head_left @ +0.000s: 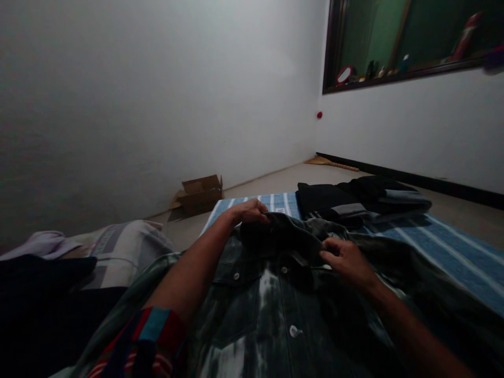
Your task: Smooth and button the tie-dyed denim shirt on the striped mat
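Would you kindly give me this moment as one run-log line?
jacket: spread front-up on striped mat | left hand: grips collar | right hand: pinches collar | beyond: folded clothes

Striped mat (452, 247) — jacket (252, 310) and folded clothes (334, 202) on it.

The jacket (271, 310) runs off the bottom edge, so its lower part is out of sight. The left hand (248, 212) curls over the collar with its fingertips buried in the fabric, and its grip cannot be told. The forearm of the right hand (344, 260) is cut by the bottom edge. The striped mat (452, 247) is partly covered by the jacket and the folded clothes (354, 202), and leaves at the right edge. The pile (79, 252) is cut by the left edge. The small things (370, 71) on the window ledge and the 1 red spot (319, 114) on the wall are too small to identify.
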The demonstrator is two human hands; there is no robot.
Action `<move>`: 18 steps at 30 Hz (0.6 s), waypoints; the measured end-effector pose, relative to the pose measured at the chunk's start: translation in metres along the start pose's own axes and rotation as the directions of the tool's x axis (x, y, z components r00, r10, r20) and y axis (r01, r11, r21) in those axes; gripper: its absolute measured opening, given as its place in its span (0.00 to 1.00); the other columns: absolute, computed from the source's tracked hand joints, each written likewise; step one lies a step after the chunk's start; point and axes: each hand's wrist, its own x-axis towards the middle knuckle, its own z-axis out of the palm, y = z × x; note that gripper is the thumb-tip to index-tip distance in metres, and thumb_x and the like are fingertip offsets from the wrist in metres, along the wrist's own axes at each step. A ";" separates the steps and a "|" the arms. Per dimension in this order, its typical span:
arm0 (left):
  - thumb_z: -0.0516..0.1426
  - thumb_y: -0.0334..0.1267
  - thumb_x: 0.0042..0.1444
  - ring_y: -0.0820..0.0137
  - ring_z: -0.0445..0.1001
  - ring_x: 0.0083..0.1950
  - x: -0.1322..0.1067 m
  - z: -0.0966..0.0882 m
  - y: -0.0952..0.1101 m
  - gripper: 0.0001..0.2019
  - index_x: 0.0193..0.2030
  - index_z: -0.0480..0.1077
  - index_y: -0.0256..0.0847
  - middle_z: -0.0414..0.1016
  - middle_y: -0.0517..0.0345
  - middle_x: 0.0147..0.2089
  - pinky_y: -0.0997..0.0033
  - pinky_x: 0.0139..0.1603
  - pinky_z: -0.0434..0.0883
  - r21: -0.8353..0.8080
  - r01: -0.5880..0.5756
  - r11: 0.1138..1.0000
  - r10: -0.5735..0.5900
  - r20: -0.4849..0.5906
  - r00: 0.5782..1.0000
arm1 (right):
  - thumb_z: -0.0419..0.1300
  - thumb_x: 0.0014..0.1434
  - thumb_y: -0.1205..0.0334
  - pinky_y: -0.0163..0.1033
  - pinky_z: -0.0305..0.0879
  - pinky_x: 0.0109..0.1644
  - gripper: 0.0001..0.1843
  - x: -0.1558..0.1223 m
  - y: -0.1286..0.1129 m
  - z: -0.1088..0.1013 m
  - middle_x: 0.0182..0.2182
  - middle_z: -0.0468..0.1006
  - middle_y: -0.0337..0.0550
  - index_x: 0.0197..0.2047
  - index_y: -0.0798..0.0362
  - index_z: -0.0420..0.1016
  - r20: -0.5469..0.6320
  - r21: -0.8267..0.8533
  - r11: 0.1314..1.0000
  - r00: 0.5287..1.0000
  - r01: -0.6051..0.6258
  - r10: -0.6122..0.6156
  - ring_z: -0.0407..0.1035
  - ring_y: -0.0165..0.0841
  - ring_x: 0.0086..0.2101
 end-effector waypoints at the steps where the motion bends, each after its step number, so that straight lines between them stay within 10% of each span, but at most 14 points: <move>1: 0.62 0.38 0.37 0.75 0.63 0.21 -0.001 0.001 0.001 0.07 0.23 0.73 0.37 0.69 0.64 0.19 0.77 0.22 0.59 -0.050 0.008 0.999 -0.007 0.018 1.000 | 0.53 0.51 0.58 0.36 0.59 0.35 0.11 0.000 -0.007 0.001 0.29 0.74 0.40 0.35 0.52 0.73 -0.041 -0.092 0.996 0.999 -0.012 0.009 0.67 0.34 0.31; 7: 0.64 0.43 0.36 0.76 0.61 0.20 -0.007 0.009 0.008 0.11 0.22 0.71 0.37 0.68 0.64 0.19 0.76 0.21 0.57 -0.110 -0.019 0.994 0.022 0.021 1.000 | 0.60 0.56 0.55 0.42 0.62 0.45 0.33 0.016 -0.073 0.024 0.50 0.70 0.56 0.62 0.58 0.58 -0.197 -0.549 0.835 0.978 -0.047 -0.074 0.65 0.46 0.48; 11: 0.64 0.45 0.36 0.78 0.57 0.19 -0.015 0.012 0.011 0.13 0.21 0.70 0.37 0.64 0.66 0.17 0.77 0.20 0.54 -0.105 -0.047 0.993 0.050 0.032 0.998 | 0.53 0.60 0.63 0.42 0.63 0.41 0.15 0.037 -0.092 0.036 0.44 0.74 0.55 0.48 0.57 0.73 -0.100 -0.643 0.765 0.994 -0.028 -0.048 0.68 0.45 0.44; 18: 0.67 0.50 0.34 0.78 0.57 0.20 -0.019 0.021 0.004 0.20 0.18 0.65 0.38 0.61 0.66 0.17 0.76 0.20 0.53 -0.146 -0.035 0.989 0.051 0.111 0.993 | 0.57 0.50 0.68 0.34 0.61 0.35 0.08 0.059 -0.049 0.021 0.27 0.76 0.44 0.28 0.56 0.78 0.074 -0.086 0.996 0.996 -0.037 0.043 0.70 0.36 0.34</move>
